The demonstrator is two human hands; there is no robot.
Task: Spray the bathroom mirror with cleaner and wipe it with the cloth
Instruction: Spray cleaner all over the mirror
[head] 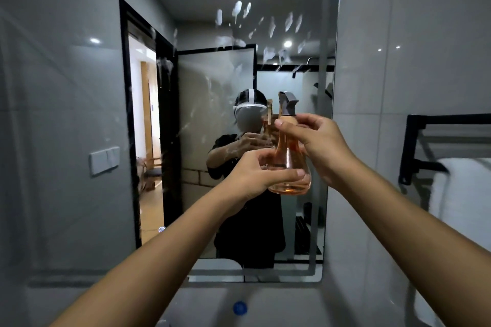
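Both hands grip the spray bottle before the foam-streaked mirror.

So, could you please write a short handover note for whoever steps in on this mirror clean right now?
Left hand: cups the base of the spray bottle.
Right hand: grips the bottle's neck, just below the grey trigger head.
Bottle: upright in front of the mirror, a little amber liquid in the bottom.
Done: foam splashes and runs sit on the upper part of the glass.
Left: the lower part shows little or no foam; no wiping is evident.
Cloth: none in hand. A white towel hangs on the black rack to the right; I cannot tell whether that is the cloth.
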